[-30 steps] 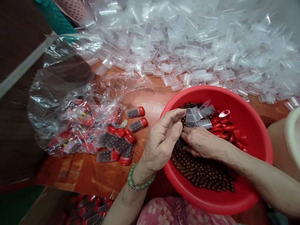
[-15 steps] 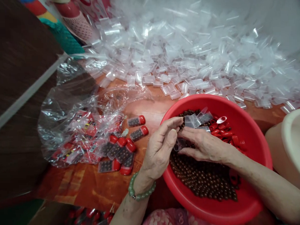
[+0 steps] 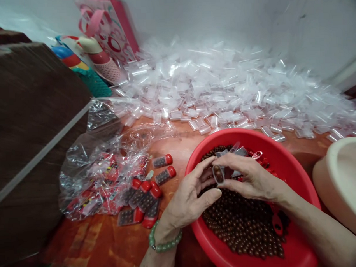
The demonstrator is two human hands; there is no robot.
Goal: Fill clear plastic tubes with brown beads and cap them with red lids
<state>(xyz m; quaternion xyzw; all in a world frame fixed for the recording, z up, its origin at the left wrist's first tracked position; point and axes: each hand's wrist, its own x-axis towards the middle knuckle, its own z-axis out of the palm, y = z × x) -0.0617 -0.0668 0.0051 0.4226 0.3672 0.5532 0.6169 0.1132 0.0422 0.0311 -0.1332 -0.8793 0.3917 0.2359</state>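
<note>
Over a red basin (image 3: 195, 222), my right hand (image 3: 249, 175) grips a small clear plastic case (image 3: 218, 175) between thumb and fingers. The case's mouth faces me, and brown beads show inside. My left hand (image 3: 187, 193), with a green bead bracelet (image 3: 166, 247) at the wrist, is cupped just left of the case. Its thumb stands apart from the fingers, whose tips are partly hidden near the case. Below lie many brown beads (image 3: 242, 228) in the basin. Red caps (image 3: 265, 161) and other clear cases (image 3: 241, 150) lie at the basin's far side, partly covered by my right hand.
A large heap of clear cases (image 3: 223, 89) spreads along the back. To the left are filled red-capped cases (image 3: 145, 195) beside a clear plastic bag (image 3: 79, 152) of red packets. A brown stack (image 3: 34, 134) stands far left, a cream tub (image 3: 328, 179) at right.
My hands have tipped the case so its mouth now faces me, with beads visible inside. My left thumb has swung away from the fingers. The camera view has tilted upward.
</note>
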